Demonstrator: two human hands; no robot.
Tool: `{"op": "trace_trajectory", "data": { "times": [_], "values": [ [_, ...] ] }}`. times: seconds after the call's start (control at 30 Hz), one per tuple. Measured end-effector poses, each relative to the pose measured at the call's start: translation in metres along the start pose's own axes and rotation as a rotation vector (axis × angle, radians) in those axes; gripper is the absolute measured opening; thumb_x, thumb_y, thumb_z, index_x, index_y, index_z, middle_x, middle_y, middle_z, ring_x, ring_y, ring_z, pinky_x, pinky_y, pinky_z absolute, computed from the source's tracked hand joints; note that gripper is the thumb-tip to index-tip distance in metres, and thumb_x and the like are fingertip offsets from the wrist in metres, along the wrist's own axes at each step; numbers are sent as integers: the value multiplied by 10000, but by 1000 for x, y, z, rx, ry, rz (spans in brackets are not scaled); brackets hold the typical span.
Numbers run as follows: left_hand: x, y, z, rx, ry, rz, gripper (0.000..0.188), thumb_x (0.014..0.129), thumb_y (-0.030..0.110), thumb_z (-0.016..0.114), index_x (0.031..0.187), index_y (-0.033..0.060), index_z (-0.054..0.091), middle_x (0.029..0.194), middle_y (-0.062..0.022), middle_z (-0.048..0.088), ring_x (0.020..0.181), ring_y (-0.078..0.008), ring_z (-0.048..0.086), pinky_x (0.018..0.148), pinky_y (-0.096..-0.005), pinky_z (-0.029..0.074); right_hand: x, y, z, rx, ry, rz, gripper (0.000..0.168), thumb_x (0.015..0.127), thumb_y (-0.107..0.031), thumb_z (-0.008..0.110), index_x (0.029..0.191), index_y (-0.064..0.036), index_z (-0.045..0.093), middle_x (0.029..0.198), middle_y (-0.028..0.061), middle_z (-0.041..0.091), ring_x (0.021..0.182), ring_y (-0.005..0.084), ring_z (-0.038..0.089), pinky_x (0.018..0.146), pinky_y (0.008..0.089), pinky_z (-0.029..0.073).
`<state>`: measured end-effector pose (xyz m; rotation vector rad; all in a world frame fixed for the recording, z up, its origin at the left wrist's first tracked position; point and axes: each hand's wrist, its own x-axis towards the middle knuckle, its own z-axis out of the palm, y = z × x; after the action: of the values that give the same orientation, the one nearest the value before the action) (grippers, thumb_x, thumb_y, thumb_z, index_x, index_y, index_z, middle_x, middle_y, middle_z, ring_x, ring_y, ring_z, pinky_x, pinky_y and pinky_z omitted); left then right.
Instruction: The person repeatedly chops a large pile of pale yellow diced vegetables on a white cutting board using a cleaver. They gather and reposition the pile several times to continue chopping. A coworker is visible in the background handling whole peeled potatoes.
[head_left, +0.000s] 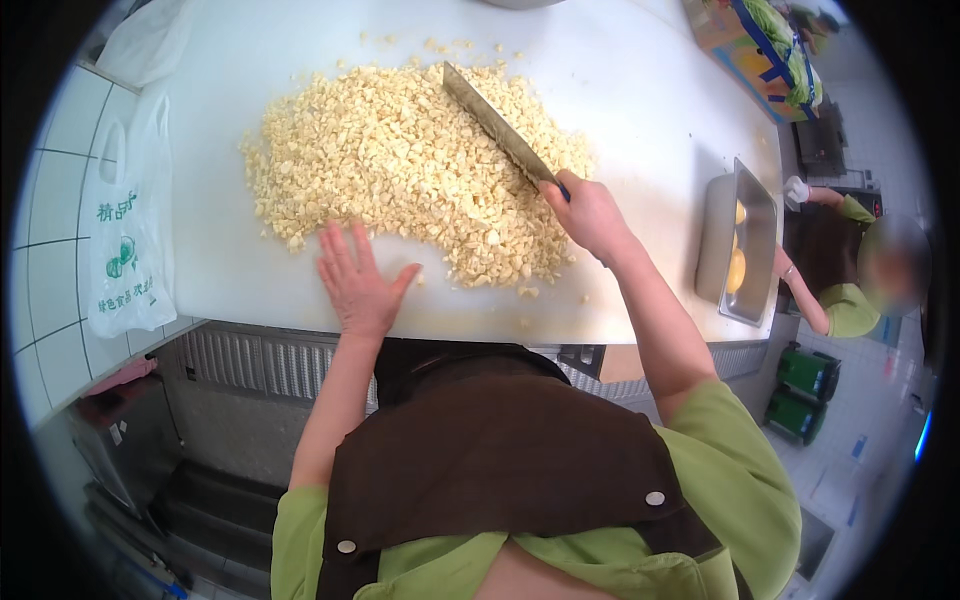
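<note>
A wide heap of chopped pale yellow pieces, which look like garlic, covers the middle of the white cutting board. My right hand grips the blue handle of a large kitchen knife. Its long blade lies across the right part of the heap, tip pointing away and to the left, with bits stuck to it. My left hand rests with fingers spread near the heap's front left edge, fingertips touching the nearest pieces. It holds nothing.
A steel pan with yellow items inside stands at the right edge. Beyond it a co-worker is busy. A box of leafy greens sits at the far right. A plastic bag hangs at left by the tiled wall.
</note>
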<state>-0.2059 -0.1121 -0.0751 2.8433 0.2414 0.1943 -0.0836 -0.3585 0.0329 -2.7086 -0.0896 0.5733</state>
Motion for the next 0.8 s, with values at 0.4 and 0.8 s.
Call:
{"op": "trace_trajectory", "data": {
  "times": [0.4,0.8],
  "values": [
    [-1,-73,-9,142,187,-376,694,828,487,425,1347,92,191,1390,-183,118,1293,-331,88,1002,-514,135,-19,-5,-5,97,15,-17,297,848,-307,437,840,-21,518,640,194,567,635,349,559,612,424,444],
    [2,-76,-4,95,253,-353,627,838,451,436,1321,94,256,1359,-168,232,1266,-304,200,995,-468,186,-10,2,18,-63,7,-76,296,845,-299,440,824,-17,526,634,190,564,637,340,558,613,419,438]
  ]
}}
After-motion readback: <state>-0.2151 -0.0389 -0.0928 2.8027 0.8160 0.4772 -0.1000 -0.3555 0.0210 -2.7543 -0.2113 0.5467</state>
